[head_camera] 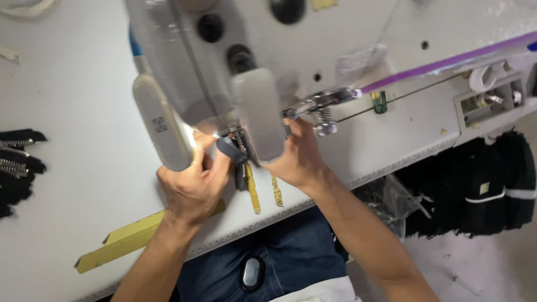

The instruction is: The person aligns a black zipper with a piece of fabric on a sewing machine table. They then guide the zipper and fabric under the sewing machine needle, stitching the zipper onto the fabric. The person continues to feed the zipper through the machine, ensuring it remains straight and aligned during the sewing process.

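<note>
A white sewing machine (291, 50) fills the top of the view, its head hanging over the white table (84, 184). Under the needle area lies a small dark fabric piece with a zipper (238, 162). My left hand (193, 187) pinches this piece from the left, thumb and fingers closed on it. Reaching in from the right, my right hand (299, 159) has its fingers tucked behind the machine's grey front part beside the presser foot, touching the same piece; the fingertips are hidden.
Yellow tape strips (126, 237) mark the table near its front edge, with two shorter ones (254, 193) below the needle. Black zipper pieces (17, 168) lie at the left edge. Dark fabric bundles (481, 184) hang at the right, below the table. Blue jeans show beneath.
</note>
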